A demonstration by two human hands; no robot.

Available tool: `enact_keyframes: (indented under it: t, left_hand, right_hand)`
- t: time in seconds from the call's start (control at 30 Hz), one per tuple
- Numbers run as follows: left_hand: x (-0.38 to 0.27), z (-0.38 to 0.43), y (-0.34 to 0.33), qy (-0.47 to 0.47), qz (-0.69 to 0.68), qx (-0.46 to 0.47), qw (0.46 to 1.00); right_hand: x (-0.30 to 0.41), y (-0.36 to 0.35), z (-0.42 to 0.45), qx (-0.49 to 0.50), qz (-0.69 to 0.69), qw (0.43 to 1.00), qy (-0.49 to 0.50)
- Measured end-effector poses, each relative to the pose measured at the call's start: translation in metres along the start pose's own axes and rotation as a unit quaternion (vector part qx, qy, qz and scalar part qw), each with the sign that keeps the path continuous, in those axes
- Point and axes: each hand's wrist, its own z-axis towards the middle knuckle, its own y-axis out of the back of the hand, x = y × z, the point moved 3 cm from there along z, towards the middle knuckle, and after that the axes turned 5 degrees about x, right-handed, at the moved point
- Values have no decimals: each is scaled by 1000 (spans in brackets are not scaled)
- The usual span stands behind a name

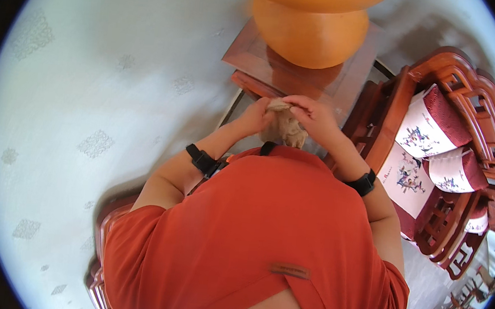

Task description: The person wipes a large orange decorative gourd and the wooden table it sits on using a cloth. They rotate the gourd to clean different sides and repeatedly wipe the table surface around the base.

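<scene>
A crumpled beige cloth point(291, 129) hangs in front of the red shirt point(260, 208), just short of a dark red wooden table. My left hand point(257, 116) grips its upper left edge. From the other side, my right hand point(317, 118) pinches the upper right edge between thumb and fingers. The cloth drops in folds between both hands, and its lower end is hidden behind the shirt. Each forearm carries a black strap, one a left band point(205, 162) and the other a right band point(363, 182).
A large orange gourd-shaped ornament point(311, 36) stands on the wooden table point(247, 51) ahead. To the right is a carved wooden sofa point(385, 122) with white and maroon cushions point(426, 130). A pale patterned wall point(104, 75) runs along the left, beside a carved wooden chair point(107, 217).
</scene>
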Motion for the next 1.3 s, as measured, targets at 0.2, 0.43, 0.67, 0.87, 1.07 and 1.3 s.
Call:
enact_keyframes:
  t: [0.2,0.43,0.67,0.87,1.07,1.3]
  left_hand:
    - [-5,-22,95,87,-356,-215,905]
    - [-101,-7,188,-153,-403,-291,854]
    - [-77,28,181,-162,-537,-276,781]
    - [21,51,159,14,-548,-333,767]
    - [22,57,160,93,-159,-267,946]
    - [72,74,113,88,350,-186,914]
  right_hand:
    - [-49,48,3,-67,-142,987,-28]
    - [-136,70,-16,40,-419,877,-231]
    - [-130,41,-34,53,-541,820,-181]
    - [-128,42,-31,79,-536,814,-211]
    - [-128,42,-32,96,-551,800,-217]
    - [-124,39,-27,109,-538,801,-239]
